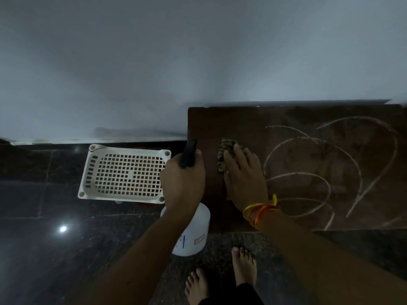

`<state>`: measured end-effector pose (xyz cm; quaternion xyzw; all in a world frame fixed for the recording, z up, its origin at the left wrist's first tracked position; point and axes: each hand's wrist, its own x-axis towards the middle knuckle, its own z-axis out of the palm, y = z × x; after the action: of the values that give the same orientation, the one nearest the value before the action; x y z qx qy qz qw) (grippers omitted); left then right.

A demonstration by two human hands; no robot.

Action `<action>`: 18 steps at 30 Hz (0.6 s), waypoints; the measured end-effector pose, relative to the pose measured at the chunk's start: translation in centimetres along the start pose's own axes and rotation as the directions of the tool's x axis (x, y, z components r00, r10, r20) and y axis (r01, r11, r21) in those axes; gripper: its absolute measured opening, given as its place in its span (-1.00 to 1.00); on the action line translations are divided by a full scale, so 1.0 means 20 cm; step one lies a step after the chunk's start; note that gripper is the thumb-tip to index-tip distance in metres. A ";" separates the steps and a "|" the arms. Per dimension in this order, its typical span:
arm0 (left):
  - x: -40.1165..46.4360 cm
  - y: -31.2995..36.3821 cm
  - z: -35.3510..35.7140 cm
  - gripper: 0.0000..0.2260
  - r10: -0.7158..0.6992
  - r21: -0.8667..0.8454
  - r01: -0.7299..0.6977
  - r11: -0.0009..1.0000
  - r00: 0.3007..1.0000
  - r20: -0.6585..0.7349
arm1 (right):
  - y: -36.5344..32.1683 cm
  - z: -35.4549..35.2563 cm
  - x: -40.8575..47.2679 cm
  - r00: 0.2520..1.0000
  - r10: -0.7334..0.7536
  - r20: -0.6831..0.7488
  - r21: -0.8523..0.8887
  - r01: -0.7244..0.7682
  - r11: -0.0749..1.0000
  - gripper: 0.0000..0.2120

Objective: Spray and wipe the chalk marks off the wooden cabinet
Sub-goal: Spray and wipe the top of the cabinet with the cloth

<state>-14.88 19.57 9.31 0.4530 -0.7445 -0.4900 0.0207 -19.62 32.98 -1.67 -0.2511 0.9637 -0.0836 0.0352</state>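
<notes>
Two hands at mid-frame: left hand (181, 183) wrapped around white spray bottle (191, 230), grip closed on its black head; right hand (243, 179) flat, pressing patterned cloth (226, 154) onto wooden cabinet (308, 168) top. Chalk marks (319, 172) looping right of cloth. White basket (123, 172) left, on floor.

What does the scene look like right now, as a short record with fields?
left hand: grip closed on the spray bottle, off the cabinet's left edge
right hand: flat on the cloth, pressing it to the cabinet top
chalk marks: looping lines remain right of the cloth
basket: white, on the floor to the left
</notes>
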 end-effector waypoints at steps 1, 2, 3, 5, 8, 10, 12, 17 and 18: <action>-0.02 0.00 0.01 -0.68 0.003 -0.011 -0.003 1.000 1.000 0.007 | -0.02 0.00 -0.04 1.000 0.017 -0.005 0.008 -0.017 1.000 -0.53; -0.03 0.00 0.02 -0.68 0.011 -0.016 -0.010 1.000 1.000 0.012 | -0.05 0.00 -0.08 1.000 0.030 -0.005 0.012 -0.030 0.999 -0.53; -0.05 -0.01 0.03 -0.68 0.024 -0.008 -0.024 1.000 1.000 0.013 | -0.08 0.00 -0.13 1.000 0.029 0.003 0.019 -0.029 0.999 -0.53; -0.08 -0.02 0.05 -0.67 0.049 0.023 -0.049 0.999 0.999 0.013 | -0.13 0.02 -0.25 1.000 -0.019 0.021 0.023 0.019 1.000 -0.53; -0.15 -0.03 0.08 -0.68 0.055 0.043 -0.056 0.998 0.998 0.027 | -0.09 0.03 -0.38 0.993 -0.104 0.055 0.014 0.103 0.995 -0.42; -0.19 -0.05 0.10 -0.70 0.041 0.033 -0.043 0.999 0.998 0.057 | 0.00 0.01 -0.42 0.992 -0.108 0.072 0.011 0.107 0.994 -0.38; -0.23 -0.05 0.13 -0.71 0.017 0.017 -0.018 1.000 0.997 0.073 | 0.09 -0.02 -0.44 0.997 -0.055 0.060 0.008 0.054 0.998 -0.39; -0.29 -0.05 0.18 -0.72 -0.012 0.015 0.011 1.000 0.999 0.039 | 0.10 -0.03 -0.47 0.991 0.134 0.012 0.020 -0.134 0.991 -0.42; -0.30 -0.05 0.19 -0.72 -0.008 0.017 0.007 1.000 0.999 0.035 | 0.06 -0.02 -0.48 0.992 0.126 0.009 0.018 -0.127 0.992 -0.41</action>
<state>-12.48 26.28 9.12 0.4473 -0.7471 -0.4917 0.0019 -11.85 38.89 -1.23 -0.1895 0.9767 -0.0890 0.0465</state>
